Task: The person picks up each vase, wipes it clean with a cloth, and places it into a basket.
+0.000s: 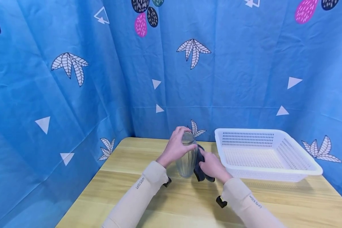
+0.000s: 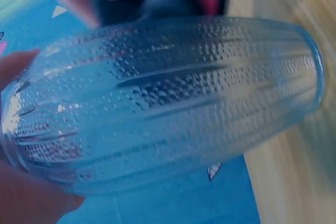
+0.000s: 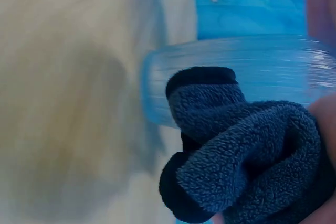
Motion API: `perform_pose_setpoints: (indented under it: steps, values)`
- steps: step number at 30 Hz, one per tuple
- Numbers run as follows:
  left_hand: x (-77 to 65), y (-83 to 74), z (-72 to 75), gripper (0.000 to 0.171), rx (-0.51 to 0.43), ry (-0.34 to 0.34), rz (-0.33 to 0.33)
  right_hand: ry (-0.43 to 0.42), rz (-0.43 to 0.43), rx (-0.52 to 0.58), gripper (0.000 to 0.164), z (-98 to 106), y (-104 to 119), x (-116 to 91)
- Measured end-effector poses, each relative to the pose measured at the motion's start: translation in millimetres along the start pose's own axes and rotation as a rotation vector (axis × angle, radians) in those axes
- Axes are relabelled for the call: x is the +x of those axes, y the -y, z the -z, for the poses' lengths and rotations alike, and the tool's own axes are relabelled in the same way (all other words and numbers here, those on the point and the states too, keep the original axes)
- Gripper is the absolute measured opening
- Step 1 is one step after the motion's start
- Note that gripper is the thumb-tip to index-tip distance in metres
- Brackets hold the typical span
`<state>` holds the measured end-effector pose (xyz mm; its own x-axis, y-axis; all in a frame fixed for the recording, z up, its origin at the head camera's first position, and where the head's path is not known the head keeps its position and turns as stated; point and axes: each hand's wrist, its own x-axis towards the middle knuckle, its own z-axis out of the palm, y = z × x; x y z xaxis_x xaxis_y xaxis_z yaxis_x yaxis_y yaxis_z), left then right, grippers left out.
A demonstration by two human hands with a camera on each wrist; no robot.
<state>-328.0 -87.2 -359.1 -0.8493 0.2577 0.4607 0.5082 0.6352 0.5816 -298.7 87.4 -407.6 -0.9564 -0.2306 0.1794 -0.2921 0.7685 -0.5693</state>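
My left hand (image 1: 178, 146) grips a clear glass vase (image 1: 184, 166) around its upper end. It stands upright, slightly tilted, over the table. In the left wrist view the glass vase (image 2: 173, 98) shows ribs and rows of small raised dots. My right hand (image 1: 213, 165) holds a bunched dark grey cloth (image 1: 199, 173) at the right side of the glass. Seen from the right wrist, the fluffy cloth (image 3: 247, 156) has black edging and overlaps the lower part of the vase. A red patch shows behind the cloth in the left wrist view.
A white perforated plastic basket (image 1: 268, 172) stands on the right of the wooden table (image 1: 125, 186). Blue patterned curtain (image 1: 188, 88) hangs close behind the table and along its left side.
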Motion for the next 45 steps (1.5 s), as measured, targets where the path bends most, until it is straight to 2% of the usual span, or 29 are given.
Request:
perform_pose_setpoints:
  steps: [5,9,13,17,20,26,30,32,37,41,45]
  values:
    - [-0.4,1.6,0.6,0.066,0.017,0.007,0.029,0.136,-0.024,0.035,0.060,-19.2,-11.8,-2.9]
    - [0.5,0.9,3.3,0.071,0.112,-0.012,0.010,0.156,-0.031,0.069,0.058,-23.7,-13.7,-3.2]
    - [0.5,-1.7,8.4,0.072,0.163,-0.014,0.005,0.118,-0.048,0.101,0.061,-19.5,-11.3,-5.0]
    - [0.9,-4.3,12.1,0.068,0.099,0.035,0.020,0.056,-0.064,0.105,0.063,-7.9,-4.7,-7.3]
    - [2.3,-5.0,12.9,0.066,0.071,0.060,0.030,-0.007,-0.036,0.101,0.065,4.8,3.9,-7.5]
    - [3.5,-4.4,10.5,0.071,0.046,0.085,0.090,-0.088,0.029,0.130,0.068,33.6,24.7,-5.9]
    - [5.4,-3.6,8.4,0.074,0.076,0.082,0.072,-0.164,0.106,0.104,0.070,48.3,36.6,-0.9]
    - [6.3,-3.5,8.3,0.074,0.086,0.082,0.055,-0.174,0.121,0.084,0.070,51.1,40.3,2.5]
    - [6.7,-0.5,6.3,0.073,0.072,0.071,0.028,-0.110,0.069,0.031,0.069,41.3,33.3,9.2]
    - [5.0,0.2,4.1,0.071,0.059,0.051,0.013,-0.048,0.011,-0.002,0.068,26.0,19.7,8.7]
    - [3.5,-0.6,3.2,0.070,0.071,0.032,0.012,0.023,-0.012,-0.025,0.064,9.1,8.0,4.7]
